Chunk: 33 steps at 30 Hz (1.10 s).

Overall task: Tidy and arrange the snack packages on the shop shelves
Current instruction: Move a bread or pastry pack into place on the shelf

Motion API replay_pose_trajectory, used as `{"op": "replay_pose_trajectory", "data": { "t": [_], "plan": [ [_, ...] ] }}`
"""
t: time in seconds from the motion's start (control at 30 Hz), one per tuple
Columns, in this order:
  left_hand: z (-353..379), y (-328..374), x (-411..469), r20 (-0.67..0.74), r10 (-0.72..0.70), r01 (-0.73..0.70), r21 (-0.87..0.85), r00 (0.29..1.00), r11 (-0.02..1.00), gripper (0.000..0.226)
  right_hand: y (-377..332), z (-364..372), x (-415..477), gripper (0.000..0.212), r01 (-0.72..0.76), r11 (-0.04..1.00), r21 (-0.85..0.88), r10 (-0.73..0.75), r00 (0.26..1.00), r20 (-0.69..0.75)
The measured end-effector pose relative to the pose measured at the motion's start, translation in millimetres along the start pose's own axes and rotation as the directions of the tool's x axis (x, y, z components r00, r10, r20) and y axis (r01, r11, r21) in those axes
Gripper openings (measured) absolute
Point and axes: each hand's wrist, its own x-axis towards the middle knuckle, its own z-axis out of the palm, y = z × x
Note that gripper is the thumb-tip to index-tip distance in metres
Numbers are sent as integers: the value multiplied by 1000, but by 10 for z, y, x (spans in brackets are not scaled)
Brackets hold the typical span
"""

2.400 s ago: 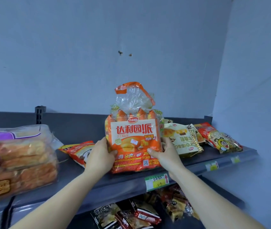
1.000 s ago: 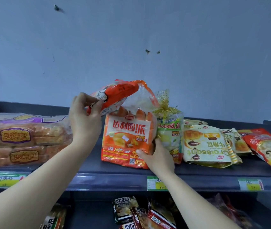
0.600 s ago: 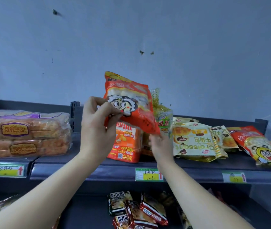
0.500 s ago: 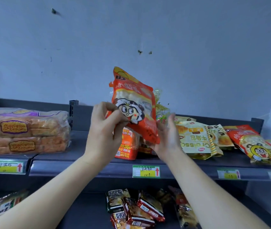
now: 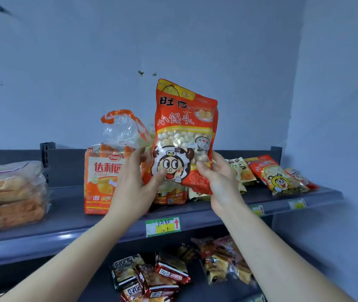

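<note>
Red snack bag (image 5: 184, 136) is held upright in the air in front of the top shelf (image 5: 64, 216), above its front edge, not resting on anything. Both hands are clamped on its lower half. L = left hand (image 5: 134, 184) pinches the bottom-left edge, thumb across the printed face and fingers behind. R = right hand (image 5: 219, 179) pinches the bottom-right corner the same way.

Handling, as a guess: light, soft film pouch w/ small loose puffs visible thru the clear window (prob. crushable, so no squeezing the middle). The film looks glossy, so it may slip. Best hold is the side seams or bottom corners, as now. The top flops a bit, so it will likely need something to lean on to stand up.

Behind it stands the orange cake bag (image 5: 101, 177), w/ a bread pack (image 5: 8, 192) at far left. A bee-print packet (image 5: 278, 175) lies flat at right.
</note>
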Motion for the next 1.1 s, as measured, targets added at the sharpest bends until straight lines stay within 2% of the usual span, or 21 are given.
{"op": "replay_pose_trajectory", "data": {
  "t": [0.07,0.17,0.3,0.4,0.57,0.87,1.1],
  "plan": [
    [123,19,32,115,-97,101,-25,989,995,56,-54,-144,-49,35,29,999,-33,-30,999,-39],
    [372,58,23,212,-157,174,-63,965,983,46,-94,-403,-122,40,48,994,-100,-58,994,-94],
    [774,162,-55,254,-182,227,-162,950,960,30,-124,-777,-192,43,40,987,-153,-63,987,-151],
    [1119,244,-71,279,-180,227,-145,943,963,26,-134,-1101,-156,52,34,978,-207,-77,977,-200],
    [1789,463,10,308,-161,214,-146,937,966,14,-143,-1732,112,54,33,968,-250,-94,967,-237],
    [3154,730,275,334,-210,257,-102,919,961,14,11,-3055,962,55,-12,932,-362,-77,970,-230],
    [3920,640,517,350,-292,299,37,890,954,22,251,-3592,1404,54,-44,881,-472,-71,972,-223]
  ]
}}
